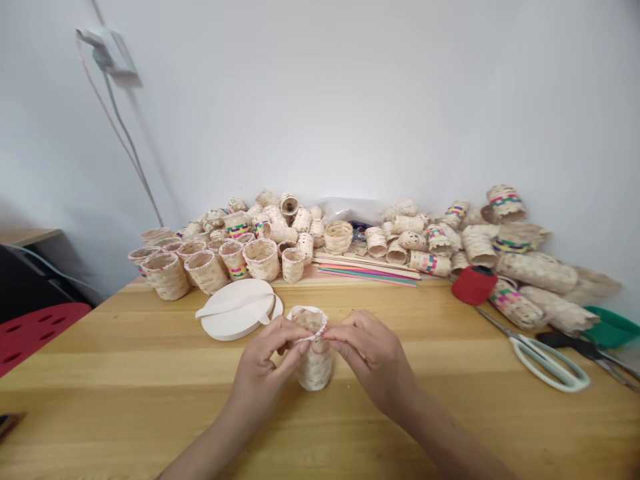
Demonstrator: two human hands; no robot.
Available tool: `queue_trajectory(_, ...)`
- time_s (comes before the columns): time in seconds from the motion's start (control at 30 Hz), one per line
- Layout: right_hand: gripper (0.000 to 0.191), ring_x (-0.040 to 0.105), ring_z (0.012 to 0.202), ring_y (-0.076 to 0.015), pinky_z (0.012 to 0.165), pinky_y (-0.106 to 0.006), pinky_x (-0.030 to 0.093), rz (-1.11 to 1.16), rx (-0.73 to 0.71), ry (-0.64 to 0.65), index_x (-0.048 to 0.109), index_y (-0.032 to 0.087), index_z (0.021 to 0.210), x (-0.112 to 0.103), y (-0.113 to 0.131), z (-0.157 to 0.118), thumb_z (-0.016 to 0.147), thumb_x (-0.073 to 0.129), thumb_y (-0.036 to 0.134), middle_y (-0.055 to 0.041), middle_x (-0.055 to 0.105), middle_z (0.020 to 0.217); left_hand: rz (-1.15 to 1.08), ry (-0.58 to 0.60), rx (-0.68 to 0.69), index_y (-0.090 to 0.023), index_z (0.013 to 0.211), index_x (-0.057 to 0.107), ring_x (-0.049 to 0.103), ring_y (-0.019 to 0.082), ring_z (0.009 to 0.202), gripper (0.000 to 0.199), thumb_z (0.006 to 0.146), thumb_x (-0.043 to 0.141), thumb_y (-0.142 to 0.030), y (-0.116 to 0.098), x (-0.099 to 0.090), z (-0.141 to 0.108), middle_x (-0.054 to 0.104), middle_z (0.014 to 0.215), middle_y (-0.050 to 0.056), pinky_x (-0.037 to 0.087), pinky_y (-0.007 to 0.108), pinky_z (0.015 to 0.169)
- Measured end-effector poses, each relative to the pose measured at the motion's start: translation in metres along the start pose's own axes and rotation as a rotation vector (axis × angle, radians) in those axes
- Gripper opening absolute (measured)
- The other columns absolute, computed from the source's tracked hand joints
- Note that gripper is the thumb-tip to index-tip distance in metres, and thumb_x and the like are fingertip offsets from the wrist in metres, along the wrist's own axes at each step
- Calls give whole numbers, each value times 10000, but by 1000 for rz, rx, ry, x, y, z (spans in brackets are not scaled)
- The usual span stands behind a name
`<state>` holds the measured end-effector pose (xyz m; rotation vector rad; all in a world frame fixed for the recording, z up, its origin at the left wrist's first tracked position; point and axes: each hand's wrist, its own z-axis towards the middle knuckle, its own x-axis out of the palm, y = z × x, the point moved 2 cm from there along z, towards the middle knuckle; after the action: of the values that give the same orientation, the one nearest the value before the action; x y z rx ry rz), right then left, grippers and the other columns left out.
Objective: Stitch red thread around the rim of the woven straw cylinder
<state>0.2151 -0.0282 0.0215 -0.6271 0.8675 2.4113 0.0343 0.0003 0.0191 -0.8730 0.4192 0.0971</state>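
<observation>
A small woven basket (315, 373) stands upright on the table in front of me, its round mouth facing up. Part of its rim carries a pinkish-white edging, and a white strip runs along the rest. My left hand (267, 357) pinches the rim at the near left, thumb outside and fingers by the edge. At the right of the rim, my right hand (370, 353) has thumb and fingertips pressed together on something too small to make out. Just behind lies a flat roll of white tape (237, 310) with a loose end trailing toward the basket.
Finished-looking woven baskets (167, 277) stand at the back left. Coloured strips (370, 272) lie at the back middle, near piled baskets (537, 270). On the right are scissors (545, 363), a red-topped spool (474, 285) and a green scoop-like piece (613, 327). Behind rises a wall.
</observation>
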Motion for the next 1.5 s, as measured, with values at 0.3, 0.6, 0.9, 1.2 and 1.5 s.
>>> queue_trajectory(0.3, 125, 549, 782, -156, 692, -280, 418, -8, 19, 10, 654, 204, 967, -2, 2, 1, 932, 535, 192, -27, 619, 827, 0, 25, 1, -173, 825, 694, 546, 135, 650, 117, 838, 577, -179, 0, -1, 1, 628, 730, 34, 418, 213, 561)
queue_trajectory(0.6, 122, 544, 769, -160, 681, -278, 407, -19, 12, 1, 656, 190, 950, -3, 2, 1, 923, 538, 171, -30, 609, 813, -22, 13, 0, -180, 834, 694, 543, 130, 640, 127, 847, 569, -192, 0, -1, 0, 616, 718, 24, 426, 215, 577)
queue_trajectory(0.9, 141, 542, 774, -163, 676, -278, 422, -20, 8, -3, 651, 198, 941, -3, 2, 1, 938, 510, 194, -33, 619, 810, -33, 27, -1, -171, 810, 692, 556, 142, 645, 132, 847, 572, -213, -1, 0, 0, 631, 721, 38, 433, 224, 571)
queue_trajectory(1.2, 146, 532, 755, -155, 655, -267, 396, 47, -37, 35, 657, 204, 888, -13, 0, 5, 935, 520, 179, -22, 595, 795, -81, 113, 107, -192, 903, 683, 579, 162, 706, 117, 858, 576, -203, -6, -4, 2, 644, 775, 54, 461, 253, 612)
queue_trajectory(1.5, 122, 529, 749, -168, 659, -281, 394, -128, -84, 88, 619, 182, 981, -21, -1, 6, 949, 505, 213, -34, 614, 801, 198, -24, 308, -176, 854, 673, 581, 158, 725, 120, 812, 595, -96, -13, -9, 2, 624, 770, 48, 466, 266, 653)
